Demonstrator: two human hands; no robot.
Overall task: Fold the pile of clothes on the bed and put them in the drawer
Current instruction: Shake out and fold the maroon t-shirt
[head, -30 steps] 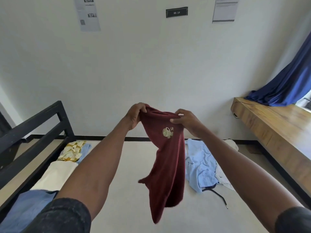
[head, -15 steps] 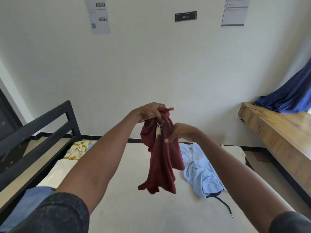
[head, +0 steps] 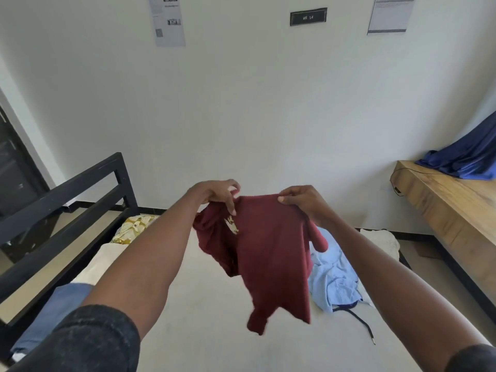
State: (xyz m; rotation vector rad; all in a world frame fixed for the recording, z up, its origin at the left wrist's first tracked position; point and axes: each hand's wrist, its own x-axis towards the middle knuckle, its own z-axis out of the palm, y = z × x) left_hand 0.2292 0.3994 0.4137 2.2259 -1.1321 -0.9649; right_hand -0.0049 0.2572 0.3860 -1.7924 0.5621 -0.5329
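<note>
While I stand at the foot of the bed (head: 204, 318), both my arms reach out over the mattress and hold a maroon shirt (head: 271, 259) up in the air. My left hand (head: 217, 193) pinches the top edge of the shirt near its left corner, with the fingers (head: 231, 208) curled down over the cloth just above a small pale emblem (head: 232, 224) printed on it. My right hand (head: 303, 201) grips the top edge at the other corner, thumb in front and the other fingers curled behind the fabric. Between the two hands the top edge is drawn fairly straight, and the rest of the shirt hangs down loose, bunched on the left side, its lowest corner clear of the mattress.

Below and to the right of the shirt, a crumpled light blue garment (head: 332, 277) lies on the mattress with a dark drawstring (head: 362, 323) trailing from it, and a white cloth (head: 381, 238) lies just beyond it near the far edge. Along the left side of the bed lie a yellow patterned cloth (head: 131, 228), a cream piece (head: 99, 264) and a blue piece (head: 51, 315) in a row beside the black bed frame (head: 80, 189). To the right, a wooden bench (head: 451, 208) carries a dark blue cloth (head: 467, 157). Papers and a small black sign (head: 308, 16) hang on the white wall.
</note>
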